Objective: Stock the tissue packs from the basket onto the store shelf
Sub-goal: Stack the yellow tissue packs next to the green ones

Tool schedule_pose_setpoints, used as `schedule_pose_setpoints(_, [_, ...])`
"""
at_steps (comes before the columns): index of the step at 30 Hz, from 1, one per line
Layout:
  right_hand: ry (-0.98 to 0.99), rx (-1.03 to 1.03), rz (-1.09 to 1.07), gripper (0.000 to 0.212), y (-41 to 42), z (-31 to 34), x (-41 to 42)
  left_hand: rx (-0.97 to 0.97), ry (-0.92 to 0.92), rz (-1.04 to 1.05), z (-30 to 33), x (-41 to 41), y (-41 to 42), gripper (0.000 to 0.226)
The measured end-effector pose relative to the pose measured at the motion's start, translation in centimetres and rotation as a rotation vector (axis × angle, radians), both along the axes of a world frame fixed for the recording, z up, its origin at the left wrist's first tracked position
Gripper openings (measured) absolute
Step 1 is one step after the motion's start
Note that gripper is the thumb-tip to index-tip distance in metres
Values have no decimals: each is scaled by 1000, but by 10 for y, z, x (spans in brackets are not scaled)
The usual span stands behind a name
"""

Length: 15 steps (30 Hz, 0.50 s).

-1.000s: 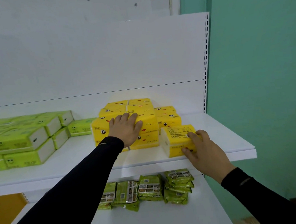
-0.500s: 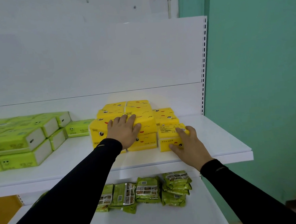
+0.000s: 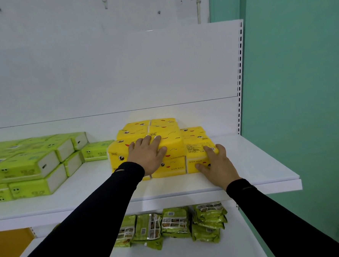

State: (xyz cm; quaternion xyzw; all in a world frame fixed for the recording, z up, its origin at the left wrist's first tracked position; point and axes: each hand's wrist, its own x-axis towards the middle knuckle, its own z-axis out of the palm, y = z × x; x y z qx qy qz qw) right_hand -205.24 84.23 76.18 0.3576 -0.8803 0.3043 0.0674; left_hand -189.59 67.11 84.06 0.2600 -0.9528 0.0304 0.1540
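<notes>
Tissue packs (image 3: 165, 146) under flat left hand (image 3: 147, 156); right hand (image 3: 216, 165) gripping end pack (image 3: 197, 149).

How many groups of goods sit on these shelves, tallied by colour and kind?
Yellow tissue packs: 1 group
Light-green tissue packs: 1 group
Green packets on the lower shelf: 1 row
Total: 3 groups; the single packs overlap too much to count.

Head view, facing forward-down, close to shelf (image 3: 247, 175)
</notes>
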Motion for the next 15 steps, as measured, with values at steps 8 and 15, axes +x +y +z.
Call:
schedule_pose_setpoints(8, [101, -120, 36, 75, 12, 25, 23, 57, 80, -37, 7, 14, -12, 57])
schedule_pose_setpoints(15, [165, -302, 227, 81, 0, 56, 82, 93, 246, -76, 15, 60, -13, 55])
